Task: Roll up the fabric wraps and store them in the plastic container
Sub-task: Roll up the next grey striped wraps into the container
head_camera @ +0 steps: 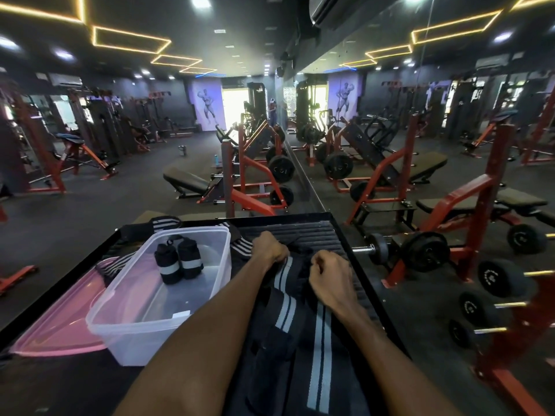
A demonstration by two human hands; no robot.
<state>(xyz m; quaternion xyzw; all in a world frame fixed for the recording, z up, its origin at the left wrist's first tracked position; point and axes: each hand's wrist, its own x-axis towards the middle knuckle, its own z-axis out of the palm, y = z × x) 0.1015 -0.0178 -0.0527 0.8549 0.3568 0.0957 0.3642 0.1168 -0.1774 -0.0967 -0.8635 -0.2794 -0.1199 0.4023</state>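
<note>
Pinching a striped wrap [286,298] lying lengthwise away, both hands [268,246] [329,273].

Single head view, wide-angle, facing forward-down, close over black platform [345,232], gym floor beyond.

- Dark gym with a black rubber floor [90,211]
- Red-framed weight machines [249,175] and benches [186,180]
- Mirrored wall [420,115] on the right
- Yellow strip lights [129,40] on a black ceiling
- Dumbbell rack [495,295] at right
</note>
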